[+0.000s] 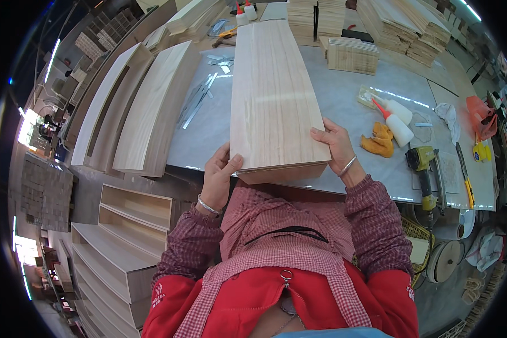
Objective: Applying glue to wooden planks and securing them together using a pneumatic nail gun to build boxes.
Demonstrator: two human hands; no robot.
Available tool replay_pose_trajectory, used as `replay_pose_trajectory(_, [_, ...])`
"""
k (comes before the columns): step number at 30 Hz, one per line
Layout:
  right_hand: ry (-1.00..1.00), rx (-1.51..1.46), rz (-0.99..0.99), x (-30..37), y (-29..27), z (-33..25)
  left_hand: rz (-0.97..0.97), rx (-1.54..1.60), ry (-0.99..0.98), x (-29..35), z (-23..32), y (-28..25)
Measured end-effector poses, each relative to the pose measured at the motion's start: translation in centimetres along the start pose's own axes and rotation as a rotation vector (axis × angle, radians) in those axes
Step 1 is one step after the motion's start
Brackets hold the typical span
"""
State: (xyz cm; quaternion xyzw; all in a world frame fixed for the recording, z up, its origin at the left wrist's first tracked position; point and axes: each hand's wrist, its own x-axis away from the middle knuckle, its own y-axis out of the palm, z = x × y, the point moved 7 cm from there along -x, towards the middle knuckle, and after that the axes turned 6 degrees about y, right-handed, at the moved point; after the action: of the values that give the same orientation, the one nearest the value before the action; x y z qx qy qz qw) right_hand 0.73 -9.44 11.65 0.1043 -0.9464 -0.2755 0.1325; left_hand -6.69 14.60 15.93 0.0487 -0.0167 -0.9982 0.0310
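Observation:
A long pale wooden box (pixel 276 96) lies lengthwise in front of me, its near end at the table's front edge and its broad flat face up. My left hand (pixel 218 172) grips the near left corner, thumb on top and fingers down the side. On the near right side, my right hand (pixel 337 143) holds it the same way, with the thumb resting on the upper face. The fingers under the edges are partly hidden. To the right of the box lie an orange-brown cloth (pixel 378 139) and a white glue bottle (pixel 399 128) with a red nozzle.
Two similar wooden boxes (pixel 152 112) stand on the left. Thin metal strips (pixel 197 98) lie beside the box. Right are a nail gun (pixel 422 163), a yellow knife (pixel 467 183) and yellow scissors (pixel 481 151). Small boards (pixel 352 56) are stacked behind; open boxes (pixel 115 256) are piled lower left.

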Motion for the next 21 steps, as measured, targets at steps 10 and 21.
replay_pose_trajectory(10, [0.010,-0.007,0.012,-0.1,-0.7,0.8,0.013,0.013,-0.044,0.2,-0.9,0.1])
replay_pose_trajectory(21, [-0.014,0.027,0.018,-0.9,-1.0,0.8,0.036,-0.033,-0.011,-0.2,-1.8,-0.5])
